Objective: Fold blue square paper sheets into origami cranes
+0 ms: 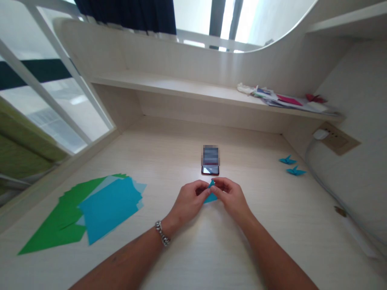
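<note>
Between my two hands, near the middle of the table, is a small folded piece of blue paper [211, 198]. My left hand [190, 196] pinches its left side with thumb and index finger. From the right, my right hand [232, 194] grips the upper part, thumb pressed on the fold. A narrow folded tip pokes up between the fingertips, and the fingers cover part of the paper. Just beyond my hands lies a phone [210, 169]. Off to the right sit two blue folded-paper birds [295, 171], one slightly behind the other.
On the left lie blue paper sheets [111, 209] overlapping green sheets [54, 225]. A shelf [181, 86] runs along the back, with papers [290, 100] at its right end. A plugged-in cable [317, 179] hangs down from the wall socket [340, 139] on the right.
</note>
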The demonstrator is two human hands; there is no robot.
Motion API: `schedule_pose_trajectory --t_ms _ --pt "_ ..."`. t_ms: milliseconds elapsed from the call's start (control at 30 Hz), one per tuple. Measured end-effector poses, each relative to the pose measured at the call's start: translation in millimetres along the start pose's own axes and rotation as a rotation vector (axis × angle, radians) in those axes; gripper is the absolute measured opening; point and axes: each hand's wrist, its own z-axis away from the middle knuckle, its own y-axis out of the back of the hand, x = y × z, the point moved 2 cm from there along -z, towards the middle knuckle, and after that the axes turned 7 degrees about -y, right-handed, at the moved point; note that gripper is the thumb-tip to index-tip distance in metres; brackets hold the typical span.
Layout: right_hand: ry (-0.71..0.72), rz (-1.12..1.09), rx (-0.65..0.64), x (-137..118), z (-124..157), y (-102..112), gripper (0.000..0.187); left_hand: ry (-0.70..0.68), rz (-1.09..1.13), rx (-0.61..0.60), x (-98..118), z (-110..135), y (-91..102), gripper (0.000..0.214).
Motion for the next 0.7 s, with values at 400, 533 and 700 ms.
schedule_pose_trajectory --t_ms 400,533,700 --pt "-0.051 -0.085 0.111 1.5 -1.4 2.2 0.024 0.217 0.247 0.0 -2.0 -0.9 -4.4 0.018" --pt "-0.044 -0.06 0.13 1.3 -1.2 2.3 0.022 0.21 0.254 -0.012 -0.1 -0.9 -4.5 0.021" --pt "-0.078 -0.123 0.121 -1.6 0.1 0.5 0.025 0.178 0.216 0.0 0.3 -1.7 -2.8 0.024"
